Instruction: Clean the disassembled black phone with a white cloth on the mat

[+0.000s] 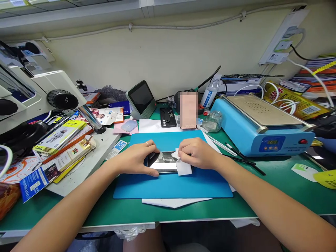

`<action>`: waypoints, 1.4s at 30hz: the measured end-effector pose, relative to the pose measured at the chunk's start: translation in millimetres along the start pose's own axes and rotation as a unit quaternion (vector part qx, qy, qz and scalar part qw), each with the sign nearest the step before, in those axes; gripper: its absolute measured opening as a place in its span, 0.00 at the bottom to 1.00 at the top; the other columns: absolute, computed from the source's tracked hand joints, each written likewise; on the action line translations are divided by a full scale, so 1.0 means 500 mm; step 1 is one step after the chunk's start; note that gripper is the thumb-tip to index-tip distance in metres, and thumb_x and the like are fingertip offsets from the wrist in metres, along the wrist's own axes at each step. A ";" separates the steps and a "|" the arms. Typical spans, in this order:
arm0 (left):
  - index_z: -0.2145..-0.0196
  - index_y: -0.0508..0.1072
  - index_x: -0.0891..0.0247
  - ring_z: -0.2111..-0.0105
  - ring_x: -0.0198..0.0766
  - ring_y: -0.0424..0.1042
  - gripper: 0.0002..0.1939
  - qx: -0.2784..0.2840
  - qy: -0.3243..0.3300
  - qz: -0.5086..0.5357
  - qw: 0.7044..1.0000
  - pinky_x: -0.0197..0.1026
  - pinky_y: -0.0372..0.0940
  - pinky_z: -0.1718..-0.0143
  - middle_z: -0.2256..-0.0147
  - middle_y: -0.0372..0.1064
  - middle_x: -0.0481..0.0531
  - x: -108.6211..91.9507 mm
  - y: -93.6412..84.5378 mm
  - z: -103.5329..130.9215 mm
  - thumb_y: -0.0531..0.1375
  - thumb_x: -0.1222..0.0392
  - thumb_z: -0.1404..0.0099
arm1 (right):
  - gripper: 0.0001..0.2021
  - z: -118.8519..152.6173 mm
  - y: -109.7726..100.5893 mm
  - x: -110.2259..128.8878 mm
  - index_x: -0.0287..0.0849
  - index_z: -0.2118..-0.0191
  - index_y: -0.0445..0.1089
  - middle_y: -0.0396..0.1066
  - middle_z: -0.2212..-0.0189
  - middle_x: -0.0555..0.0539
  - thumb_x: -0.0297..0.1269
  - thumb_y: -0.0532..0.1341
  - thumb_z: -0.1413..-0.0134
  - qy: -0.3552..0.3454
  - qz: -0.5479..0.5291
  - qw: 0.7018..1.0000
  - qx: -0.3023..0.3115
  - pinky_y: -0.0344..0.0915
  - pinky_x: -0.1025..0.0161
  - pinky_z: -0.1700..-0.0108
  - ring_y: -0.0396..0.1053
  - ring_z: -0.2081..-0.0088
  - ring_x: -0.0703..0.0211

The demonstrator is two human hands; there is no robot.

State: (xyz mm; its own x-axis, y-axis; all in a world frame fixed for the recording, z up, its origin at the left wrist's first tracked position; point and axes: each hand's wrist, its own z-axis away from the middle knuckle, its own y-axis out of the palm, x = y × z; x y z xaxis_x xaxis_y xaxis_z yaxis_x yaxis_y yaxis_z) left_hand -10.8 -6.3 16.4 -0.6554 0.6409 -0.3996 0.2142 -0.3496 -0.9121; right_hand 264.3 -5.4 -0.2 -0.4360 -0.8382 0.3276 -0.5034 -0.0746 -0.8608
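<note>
A black smartphone [165, 158] lies flat on the blue mat [170, 187], its glossy surface showing bright reflections. My left hand [139, 157], with a ring on one finger, grips the left end of the phone between thumb and fingers. Over the phone's right end, my right hand [195, 153] is closed on a white wipe [184, 168]. Part of the wipe hangs down across the phone's near edge. Fingers and wipe hide the right end of the phone.
A blue heating machine [249, 134] stands at the right beside a glass jar [213, 120]. Behind the mat are a smart display [141, 99], a black phone [168, 117] and a bottle [210, 92]. At left, a microscope stand [91, 117] rises among boxes [63, 136].
</note>
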 end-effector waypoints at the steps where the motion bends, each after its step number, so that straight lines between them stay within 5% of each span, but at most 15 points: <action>1: 0.46 0.68 0.58 0.61 0.42 0.71 0.35 -0.001 0.002 -0.001 1.000 0.40 0.62 0.63 0.55 0.66 0.51 0.000 0.000 0.000 0.65 0.32 0.42 | 0.20 0.000 0.001 0.003 0.40 0.78 0.73 0.76 0.74 0.47 0.30 0.54 0.35 -0.008 0.002 1.000 0.003 0.62 0.63 0.67 0.69 0.71 0.61; 6: 0.48 0.70 0.58 0.62 0.42 0.71 0.33 -0.004 0.007 -0.004 1.000 0.40 0.63 0.63 0.55 0.66 0.51 0.000 0.002 -0.002 0.66 0.34 0.42 | 0.17 -0.008 0.010 0.017 0.39 0.71 0.76 0.79 0.65 0.46 0.32 0.54 0.32 -0.063 -0.007 0.998 0.018 0.64 0.63 0.62 0.72 0.65 0.60; 11: 0.46 0.69 0.59 0.61 0.42 0.71 0.35 -0.005 0.006 -0.005 1.000 0.40 0.63 0.63 0.55 0.66 0.51 0.001 0.002 -0.001 0.66 0.34 0.42 | 0.22 -0.003 0.002 0.012 0.40 0.77 0.73 0.74 0.76 0.47 0.33 0.52 0.32 -0.015 0.044 0.999 0.009 0.59 0.63 0.69 0.67 0.73 0.62; 17: 0.48 0.70 0.58 0.63 0.41 0.70 0.33 -0.011 0.011 -0.002 1.000 0.40 0.63 0.63 0.56 0.66 0.51 0.003 0.005 -0.002 0.65 0.33 0.42 | 0.20 -0.008 0.011 0.024 0.40 0.74 0.75 0.79 0.68 0.46 0.33 0.53 0.32 -0.065 0.009 0.998 0.019 0.62 0.63 0.65 0.72 0.66 0.60; 22: 0.47 0.69 0.58 0.62 0.41 0.71 0.35 -0.010 0.008 -0.007 1.000 0.40 0.63 0.64 0.55 0.66 0.51 0.004 0.005 -0.001 0.66 0.33 0.43 | 0.22 -0.007 0.009 0.022 0.40 0.78 0.73 0.73 0.76 0.47 0.33 0.53 0.32 -0.031 0.033 0.999 0.009 0.59 0.62 0.69 0.67 0.72 0.61; 27: 0.48 0.70 0.59 0.62 0.41 0.70 0.33 -0.010 0.012 -0.008 1.000 0.40 0.63 0.63 0.56 0.66 0.51 0.003 0.004 -0.002 0.66 0.33 0.42 | 0.17 -0.012 0.015 0.024 0.40 0.71 0.75 0.78 0.66 0.46 0.33 0.54 0.32 -0.066 -0.021 0.997 0.031 0.63 0.63 0.62 0.71 0.64 0.59; 31: 0.47 0.69 0.59 0.61 0.42 0.71 0.34 -0.008 0.010 -0.010 1.000 0.40 0.62 0.63 0.56 0.66 0.51 0.003 0.004 -0.003 0.65 0.33 0.42 | 0.19 -0.010 0.009 0.018 0.39 0.74 0.73 0.74 0.73 0.46 0.33 0.53 0.32 -0.007 0.020 1.000 0.012 0.61 0.62 0.65 0.69 0.69 0.59; 37: 0.48 0.70 0.58 0.62 0.42 0.70 0.33 -0.012 0.014 -0.006 1.000 0.40 0.62 0.64 0.56 0.66 0.52 0.004 0.007 -0.003 0.65 0.33 0.42 | 0.18 -0.018 0.017 0.031 0.40 0.71 0.74 0.75 0.70 0.46 0.35 0.54 0.31 -0.073 -0.011 0.997 0.038 0.61 0.63 0.63 0.70 0.65 0.59; 42: 0.48 0.69 0.58 0.62 0.42 0.70 0.33 -0.010 0.013 -0.007 1.000 0.39 0.62 0.63 0.56 0.66 0.51 0.003 0.006 -0.004 0.66 0.34 0.42 | 0.22 -0.012 0.015 0.020 0.40 0.77 0.69 0.69 0.78 0.48 0.36 0.53 0.30 -0.008 0.027 1.000 0.002 0.57 0.62 0.67 0.64 0.72 0.61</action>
State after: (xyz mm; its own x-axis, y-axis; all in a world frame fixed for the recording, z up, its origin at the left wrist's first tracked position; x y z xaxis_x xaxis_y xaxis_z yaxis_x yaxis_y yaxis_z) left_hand -9.6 -5.0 13.1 -0.6402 0.6628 -0.3884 0.2201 -0.3261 -0.9193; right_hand 251.9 -11.0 -1.0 -0.4504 -0.8495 0.2747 -0.4766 -0.0314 -0.8786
